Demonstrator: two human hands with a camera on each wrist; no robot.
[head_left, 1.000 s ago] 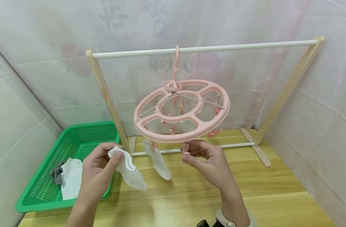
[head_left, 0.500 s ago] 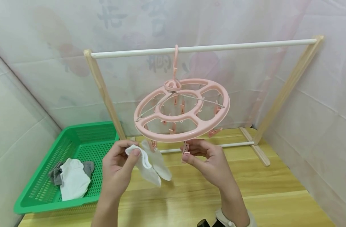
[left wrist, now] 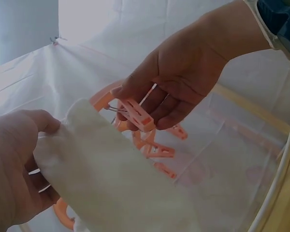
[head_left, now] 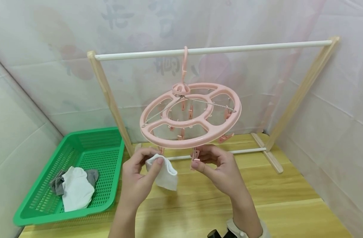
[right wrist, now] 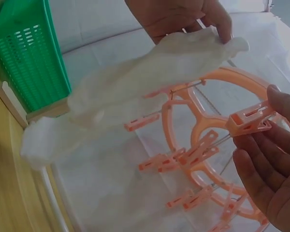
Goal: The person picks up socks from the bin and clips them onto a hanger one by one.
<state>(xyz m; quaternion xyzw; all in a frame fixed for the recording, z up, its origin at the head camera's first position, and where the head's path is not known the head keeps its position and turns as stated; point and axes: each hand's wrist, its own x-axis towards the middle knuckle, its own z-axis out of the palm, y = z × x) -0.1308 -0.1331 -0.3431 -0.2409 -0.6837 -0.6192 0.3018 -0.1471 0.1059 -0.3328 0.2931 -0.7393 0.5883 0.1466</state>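
My left hand (head_left: 141, 178) pinches a white sock (head_left: 166, 175) by its opening, thumb on the near side. The sock hangs just left of my right hand (head_left: 218, 168), below the front rim of a round pink clip hanger (head_left: 184, 144). Between thumb and fingers my right hand pinches a pink clothespin (right wrist: 250, 120) that dangles from that rim. A gap shows between sock and clothespin in the head view. Behind the held sock, a second white sock (right wrist: 43, 142) hangs in the right wrist view; the held one hides most of it.
The hanger hooks over a white rod (head_left: 259, 49) on a wooden stand (head_left: 302, 96). A green basket (head_left: 102, 206) at left holds a white sock (head_left: 77, 190) and grey socks (head_left: 58, 183). Several other pink clothespins (head_left: 226, 138) dangle from the hanger. Fabric walls enclose the wooden table (head_left: 288, 205).
My left hand has carried the white sock rightward toward the clothespin, and it now covers the hanging sock in the head view. My right hand stays on the same clothespin.
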